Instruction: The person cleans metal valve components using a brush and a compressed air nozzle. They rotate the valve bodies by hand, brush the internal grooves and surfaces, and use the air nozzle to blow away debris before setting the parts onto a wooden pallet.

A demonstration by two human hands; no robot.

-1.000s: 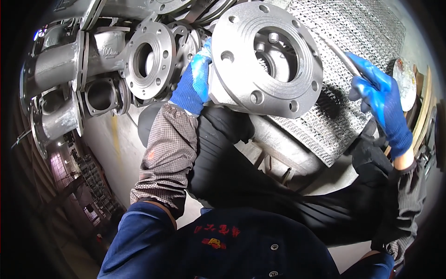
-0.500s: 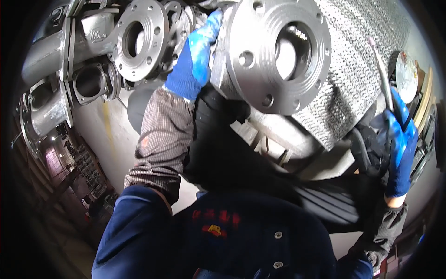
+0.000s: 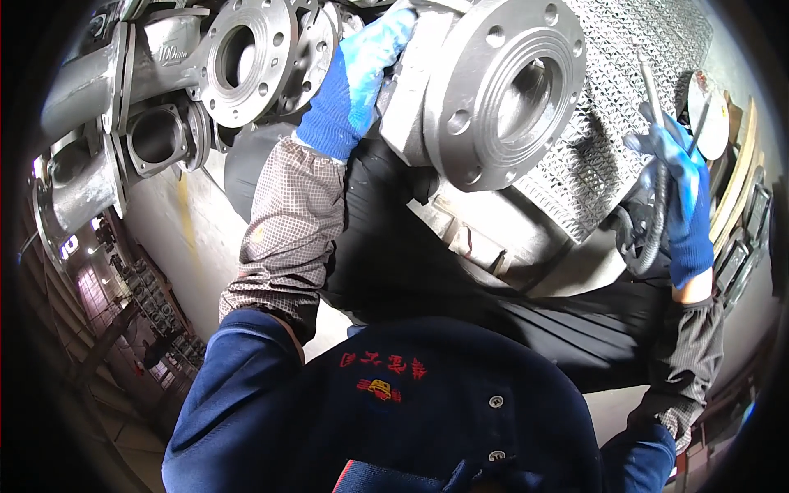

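A grey metal valve body with a round bolt-holed flange stands tilted in front of me, its bore facing right. My left hand, in a blue coated glove, grips its left side; the fingertips reach over the far edge. In my gloved right hand is a slim hand grinder, its thin metal shaft pointing away from me. A ribbed hose hangs below that hand. The grinder's tip is apart from the flange.
Under the valve body lies a textured metal sheet. Several flanged castings are stacked at the left, beside pipe-like bodies. A round pale disc and curved wooden strips stand at the far right.
The valve body has turned, so its flange faces further right. My left hand has shifted slightly right along with it. My right hand and the grinder have moved up and left.
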